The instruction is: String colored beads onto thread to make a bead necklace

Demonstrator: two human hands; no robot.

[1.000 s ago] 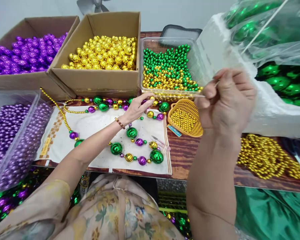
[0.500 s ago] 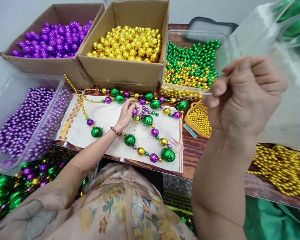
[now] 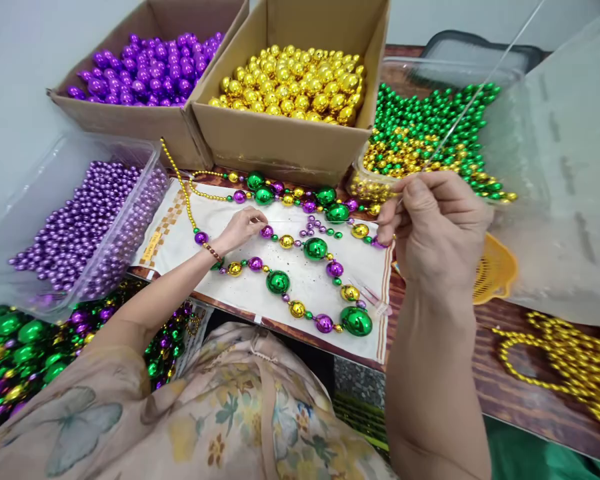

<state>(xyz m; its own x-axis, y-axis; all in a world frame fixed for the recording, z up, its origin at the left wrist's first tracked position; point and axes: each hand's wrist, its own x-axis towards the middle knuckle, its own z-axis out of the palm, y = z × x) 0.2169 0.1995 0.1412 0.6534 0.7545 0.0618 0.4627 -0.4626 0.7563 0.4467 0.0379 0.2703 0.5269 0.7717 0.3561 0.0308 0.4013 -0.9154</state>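
On the left half of a white towel [image 3: 220, 240], my left hand [image 3: 240, 230] pinches the end of a bead strand [image 3: 314, 249] beside a purple bead [image 3: 267, 231]. The strand loops across the towel in green, gold and purple beads of mixed sizes. A faint line of thread runs rightward from these fingers. My right hand [image 3: 437, 220] is raised nearer the camera, its fingers closed on a thin pale thread [image 3: 473, 103] that slants up to the top edge. A few loose small purple beads [image 3: 313, 227] lie between the strand and a finished-looking row of beads [image 3: 290, 195] behind.
Boxes of purple beads [image 3: 150, 70] and gold beads [image 3: 290, 83] stand behind. Clear bins hold small purple beads [image 3: 87, 227] and green-gold beads [image 3: 430, 127]. An orange basket [image 3: 497, 270] and gold bead chains [image 3: 570, 367] are at right. Tweezers [image 3: 375, 300] lie on the towel.
My right hand has come lower and leftward, and the thread above it now slants upward. My left hand has shifted left along the towel, drawing the strand end with it. The view has turned slightly.
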